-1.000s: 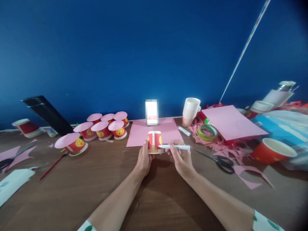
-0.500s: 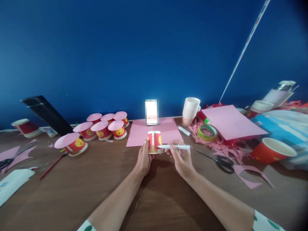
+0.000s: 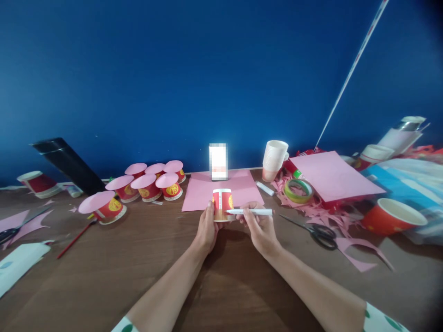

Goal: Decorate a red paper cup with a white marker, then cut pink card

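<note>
My left hand (image 3: 206, 229) is closed around an upside-down red paper cup (image 3: 222, 203) that stands on a pink paper sheet (image 3: 221, 189) at the middle of the wooden table (image 3: 138, 267). A white marker pen (image 3: 251, 212) lies level in my right hand (image 3: 259, 228), pinched in the fingers, its tip touching the cup's right side near the rim.
Several inverted red cups topped with pink paper discs (image 3: 145, 184) stand at the left. Scissors (image 3: 311, 229), a green tape roll (image 3: 298, 190), stacked white cups (image 3: 274, 159), a glue stick (image 3: 265, 188), pink paper with scraps (image 3: 332, 175) and an open red cup (image 3: 391, 216) lie at the right.
</note>
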Tool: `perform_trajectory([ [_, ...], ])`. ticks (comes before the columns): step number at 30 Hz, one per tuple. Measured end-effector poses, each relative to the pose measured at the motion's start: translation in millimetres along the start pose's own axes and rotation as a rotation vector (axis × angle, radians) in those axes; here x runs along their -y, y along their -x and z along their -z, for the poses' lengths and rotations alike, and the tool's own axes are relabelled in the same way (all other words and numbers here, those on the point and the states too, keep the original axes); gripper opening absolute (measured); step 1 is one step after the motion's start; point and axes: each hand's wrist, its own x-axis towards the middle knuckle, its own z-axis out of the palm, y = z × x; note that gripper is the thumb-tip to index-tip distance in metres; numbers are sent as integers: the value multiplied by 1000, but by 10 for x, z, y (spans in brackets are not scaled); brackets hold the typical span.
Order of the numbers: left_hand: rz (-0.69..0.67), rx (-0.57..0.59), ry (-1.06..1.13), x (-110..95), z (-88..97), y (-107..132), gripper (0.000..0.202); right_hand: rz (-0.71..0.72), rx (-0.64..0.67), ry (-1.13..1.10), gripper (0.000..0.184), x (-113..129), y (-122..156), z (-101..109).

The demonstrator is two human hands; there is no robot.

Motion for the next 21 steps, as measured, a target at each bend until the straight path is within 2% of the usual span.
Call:
perform_trajectory([
  [21, -8, -15, -8, 9, 16, -5, 41, 19, 15, 9, 13, 7, 0, 0],
])
